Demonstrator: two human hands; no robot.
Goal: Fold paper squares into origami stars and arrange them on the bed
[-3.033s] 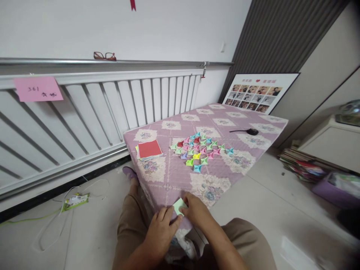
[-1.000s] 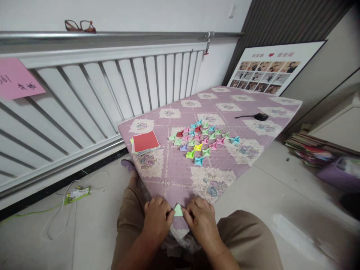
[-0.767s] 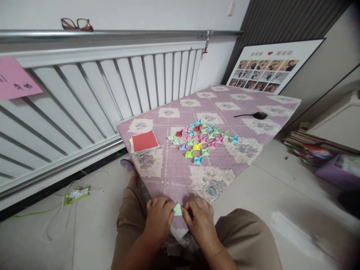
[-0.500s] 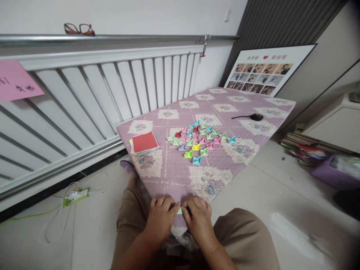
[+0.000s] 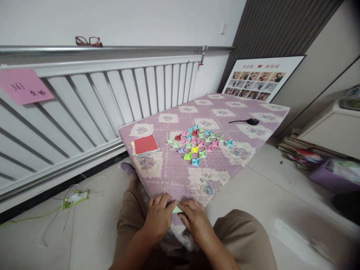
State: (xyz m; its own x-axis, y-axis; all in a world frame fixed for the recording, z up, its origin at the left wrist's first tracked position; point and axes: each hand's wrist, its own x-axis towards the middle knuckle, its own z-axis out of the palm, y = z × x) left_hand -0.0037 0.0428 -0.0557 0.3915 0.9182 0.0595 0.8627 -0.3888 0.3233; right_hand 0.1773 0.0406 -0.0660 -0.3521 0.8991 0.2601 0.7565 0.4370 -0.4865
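A small light green paper (image 5: 177, 209) lies at the near corner of the table, partly covered by fingers. My left hand (image 5: 160, 214) is closed on its left side, thumb and fingertips pressing the paper. From the right, my right hand (image 5: 195, 217) grips the paper's upper edge with its fingertips, the thumb just below. Beyond the hands, several small folded paper shapes (image 5: 195, 149) in green, pink, blue, red and yellow sit in rows. A stack of square paper with a red sheet on top (image 5: 146, 144) rests at the table's left.
The table (image 5: 177, 180) has a purple floral cloth. A black object with a thin handle (image 5: 252, 121) lies at its far right. Behind are a white radiator (image 5: 126, 88), glasses (image 5: 89, 41) on a pipe and a photo board (image 5: 260, 79). A power strip (image 5: 75, 199) is on the floor.
My right hand has shifted slightly left, its fingertips now at the paper's upper edge. More of the green paper shows between the hands. The camera view has tilted slightly.
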